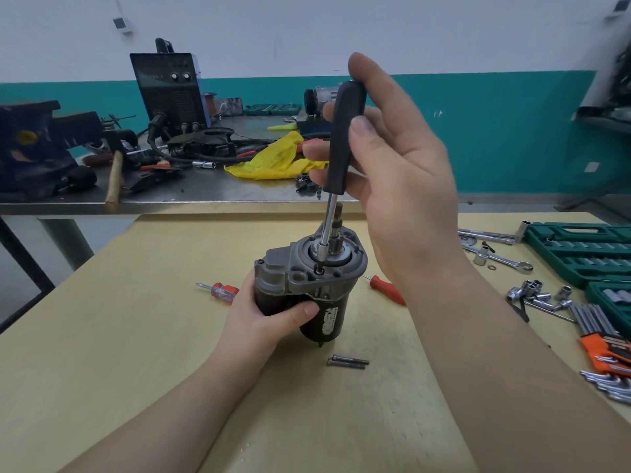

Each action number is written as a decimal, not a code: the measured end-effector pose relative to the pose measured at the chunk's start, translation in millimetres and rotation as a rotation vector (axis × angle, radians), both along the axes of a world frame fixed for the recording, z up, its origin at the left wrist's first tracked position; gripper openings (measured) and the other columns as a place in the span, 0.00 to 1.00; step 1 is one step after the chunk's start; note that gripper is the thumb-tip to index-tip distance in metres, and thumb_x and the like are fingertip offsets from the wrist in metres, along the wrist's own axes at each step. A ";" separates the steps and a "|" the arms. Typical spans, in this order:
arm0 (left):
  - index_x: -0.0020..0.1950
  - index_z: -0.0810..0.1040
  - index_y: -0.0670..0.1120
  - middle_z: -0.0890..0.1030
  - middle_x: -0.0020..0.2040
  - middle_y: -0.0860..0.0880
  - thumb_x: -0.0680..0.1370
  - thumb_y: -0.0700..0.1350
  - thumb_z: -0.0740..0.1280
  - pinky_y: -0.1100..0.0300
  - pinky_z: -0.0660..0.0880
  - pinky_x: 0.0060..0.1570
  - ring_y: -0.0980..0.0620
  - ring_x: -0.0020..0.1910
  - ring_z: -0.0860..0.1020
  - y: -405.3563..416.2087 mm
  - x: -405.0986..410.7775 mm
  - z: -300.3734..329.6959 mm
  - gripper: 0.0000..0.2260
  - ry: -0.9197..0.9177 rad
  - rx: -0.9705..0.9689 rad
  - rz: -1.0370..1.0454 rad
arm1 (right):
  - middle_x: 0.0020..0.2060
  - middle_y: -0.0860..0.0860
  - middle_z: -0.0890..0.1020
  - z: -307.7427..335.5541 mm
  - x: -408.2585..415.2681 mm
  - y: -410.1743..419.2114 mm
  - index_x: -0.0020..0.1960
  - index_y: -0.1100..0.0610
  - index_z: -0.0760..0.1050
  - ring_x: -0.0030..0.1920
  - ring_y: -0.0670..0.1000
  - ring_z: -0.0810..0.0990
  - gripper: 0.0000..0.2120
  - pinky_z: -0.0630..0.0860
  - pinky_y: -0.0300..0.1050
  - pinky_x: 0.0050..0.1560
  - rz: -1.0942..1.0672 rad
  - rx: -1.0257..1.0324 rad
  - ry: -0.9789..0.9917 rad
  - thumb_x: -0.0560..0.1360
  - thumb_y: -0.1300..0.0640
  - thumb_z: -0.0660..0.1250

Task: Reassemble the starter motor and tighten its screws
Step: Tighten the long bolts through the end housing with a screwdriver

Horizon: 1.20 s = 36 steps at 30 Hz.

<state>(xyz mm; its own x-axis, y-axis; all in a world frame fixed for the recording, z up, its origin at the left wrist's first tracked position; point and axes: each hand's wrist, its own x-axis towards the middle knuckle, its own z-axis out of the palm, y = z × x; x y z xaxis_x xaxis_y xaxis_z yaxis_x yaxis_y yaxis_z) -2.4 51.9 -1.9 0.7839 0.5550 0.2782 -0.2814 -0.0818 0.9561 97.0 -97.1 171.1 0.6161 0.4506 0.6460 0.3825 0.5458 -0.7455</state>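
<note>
Right hand (392, 158) curled loosely round the black handle of a nut driver (336, 186), its tip seated on a screw (320, 269) in the starter motor (307, 285). Left hand (273, 317) gripped the motor body, upright on the desk (136, 336). Best kept the shaft plumb and pressed down; two loose bolts (348, 362) lay just beside.

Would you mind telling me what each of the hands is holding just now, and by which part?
The left hand grips the starter motor around its dark body. The right hand holds the driver by its black handle.
</note>
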 end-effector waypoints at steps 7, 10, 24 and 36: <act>0.67 0.81 0.56 0.86 0.64 0.46 0.62 0.58 0.88 0.37 0.81 0.62 0.44 0.64 0.84 -0.8 -1.2 0.9 0.36 -0.004 0.005 -0.001 | 0.50 0.50 0.82 0.9 1.0 0.6 0.71 0.47 0.75 0.48 0.59 0.86 0.22 0.86 0.47 0.45 -0.151 0.004 -0.102 0.81 0.62 0.73; 0.67 0.81 0.57 0.86 0.64 0.47 0.62 0.58 0.88 0.40 0.81 0.61 0.45 0.63 0.85 -1.9 -1.1 2.2 0.35 0.000 0.016 0.007 | 0.53 0.52 0.83 0.3 1.6 0.0 0.72 0.49 0.75 0.53 0.62 0.86 0.17 0.87 0.59 0.52 -0.049 0.029 -0.032 0.85 0.60 0.66; 0.67 0.82 0.57 0.86 0.64 0.47 0.61 0.60 0.88 0.35 0.81 0.62 0.44 0.63 0.85 -1.7 -1.1 2.6 0.36 0.011 0.013 0.019 | 0.58 0.58 0.84 1.8 1.4 -3.0 0.75 0.49 0.73 0.55 0.58 0.87 0.19 0.86 0.56 0.55 0.035 -0.009 -0.017 0.86 0.62 0.61; 0.66 0.82 0.59 0.86 0.64 0.48 0.62 0.61 0.87 0.38 0.82 0.61 0.45 0.63 0.85 -2.3 -1.3 2.1 0.34 0.008 0.012 0.022 | 0.56 0.58 0.85 1.8 0.3 -3.0 0.73 0.49 0.75 0.53 0.57 0.88 0.18 0.86 0.56 0.54 0.014 0.011 -0.026 0.86 0.62 0.63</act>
